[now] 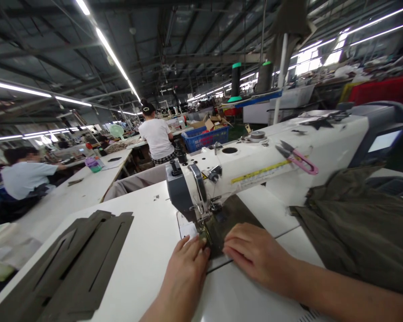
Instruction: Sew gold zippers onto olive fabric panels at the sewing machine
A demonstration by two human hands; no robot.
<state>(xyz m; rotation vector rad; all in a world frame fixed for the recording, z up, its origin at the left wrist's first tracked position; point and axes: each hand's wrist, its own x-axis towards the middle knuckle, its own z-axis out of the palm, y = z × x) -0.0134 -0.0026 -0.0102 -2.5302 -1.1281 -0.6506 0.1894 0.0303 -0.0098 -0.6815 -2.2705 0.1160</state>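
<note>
Both hands work at the needle of a white industrial sewing machine, guiding a dark olive fabric piece beneath the presser foot, so the step in hand looks like stitching along this piece. The piece lies at lower centre of the frame, on the bench, with one end under the foot. Its long axis is hard to judge because the hands cover much of it, but the exposed part seems to slant from the foot toward the right, under the machine's arm.

The left hand is open, its fingers spread flat with the fingertips just beside the foot. The right hand is also open and lies flat on the cloth. Neither closes into a grip; both appear to press and steer.

A loose mass of olive cloth sits at right, a stack of cut olive pieces lies at lower left, and pink-handled thread snips rest on the machine.
</note>
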